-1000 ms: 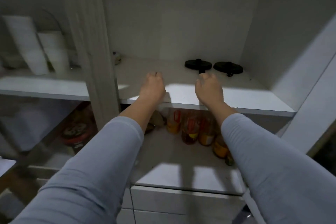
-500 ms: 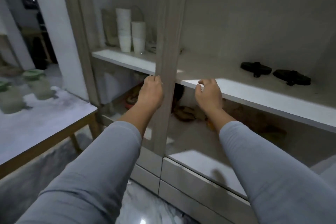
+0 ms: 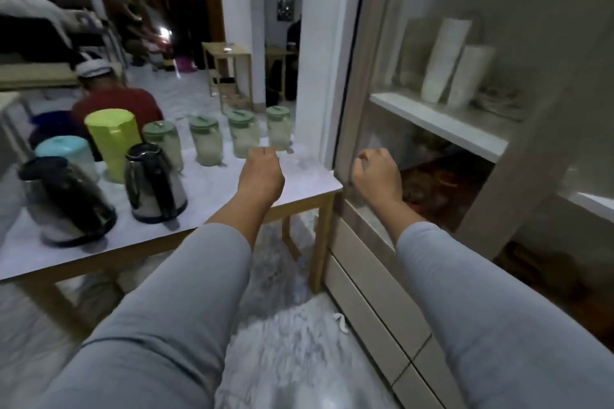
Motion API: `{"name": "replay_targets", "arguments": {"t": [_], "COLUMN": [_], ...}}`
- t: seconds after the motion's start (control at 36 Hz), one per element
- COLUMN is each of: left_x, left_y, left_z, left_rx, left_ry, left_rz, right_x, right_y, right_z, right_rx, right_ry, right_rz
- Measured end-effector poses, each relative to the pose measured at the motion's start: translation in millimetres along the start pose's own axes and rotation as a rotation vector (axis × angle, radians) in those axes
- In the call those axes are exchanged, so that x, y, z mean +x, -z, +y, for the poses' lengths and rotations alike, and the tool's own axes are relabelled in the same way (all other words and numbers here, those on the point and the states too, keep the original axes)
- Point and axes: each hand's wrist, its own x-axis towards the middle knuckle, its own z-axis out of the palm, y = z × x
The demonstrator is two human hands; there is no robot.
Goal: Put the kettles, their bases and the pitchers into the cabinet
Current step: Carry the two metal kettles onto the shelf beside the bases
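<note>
Two steel kettles with black handles, one at the near left and one beside it, stand on the white table. Behind them are a lime green pitcher, a pitcher with a blue lid and several clear pitchers with green lids. My left hand hovers over the table's right part, fingers curled, holding nothing. My right hand is a loose fist in front of the cabinet, also holding nothing. The kettle bases are out of view.
White vases stand on the cabinet shelf behind glass. Drawers run along the cabinet's bottom. A person in a red shirt sits behind the table. A small wooden table stands further back. Marbled floor lies below.
My view has swung left from the open cabinet shelf with the two black bases to the table with kettles and pitchers. Both hands have left the shelf edge, still holding nothing.
</note>
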Motion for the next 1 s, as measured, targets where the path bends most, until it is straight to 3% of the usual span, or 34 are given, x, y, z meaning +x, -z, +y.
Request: {"name": "replay_targets", "arguments": {"t": [0.11, 0.42, 0.67, 0.83, 1.0], "left_x": [28, 64, 60, 69, 91], "left_y": [15, 25, 9, 9, 5], "left_z": [-75, -239, -329, -372, -399], "left_rx": [0.025, -0.045, -0.009, -0.224, -0.424], "left_ry": [0.176, 0.448, 0.776, 1.151, 1.319], "left_rz": [0.016, 0.165, 0.319, 0.394, 0.379], "right_x": [21, 44, 47, 57, 76], "right_y": [-61, -205, -310, -366, -403], "right_z": [-57, -172, -222, -244, -262], "right_rx": [0.068, 0.21, 0.233, 0.245, 0.289], "right_ry": [0.069, 0.157, 0.166, 0.152, 0.167], "right_rz": [-0.086, -0.294, -0.673, -0.885, -0.974]}}
